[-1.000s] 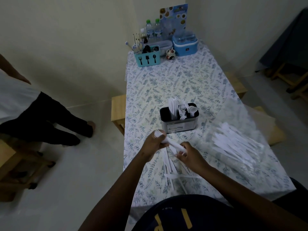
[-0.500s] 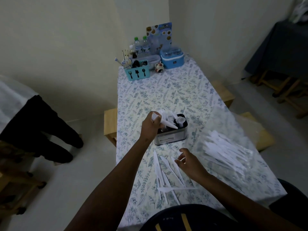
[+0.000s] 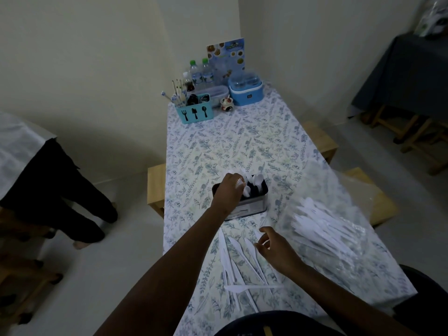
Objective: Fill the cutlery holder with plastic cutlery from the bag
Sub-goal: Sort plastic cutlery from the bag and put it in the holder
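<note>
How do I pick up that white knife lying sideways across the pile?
Probably pinch the knife across its narrow middle, coming straight down from above: it lies flat and crosswise on the other knives, so its long edges are free.

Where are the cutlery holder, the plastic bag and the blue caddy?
cutlery holder (image 3: 254, 206): head view, front wall.
plastic bag (image 3: 339, 195): head view, clear upper part.
blue caddy (image 3: 194, 115): head view, front face.

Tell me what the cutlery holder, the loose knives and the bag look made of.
Cutlery holder: likely metal, its lower wall shiny and reflective, with a black rim, possibly plastic. Loose knives: white plastic, thin, matt. Bag: clear thin plastic film, crinkled and glinting, the white cutlery showing through.
</note>
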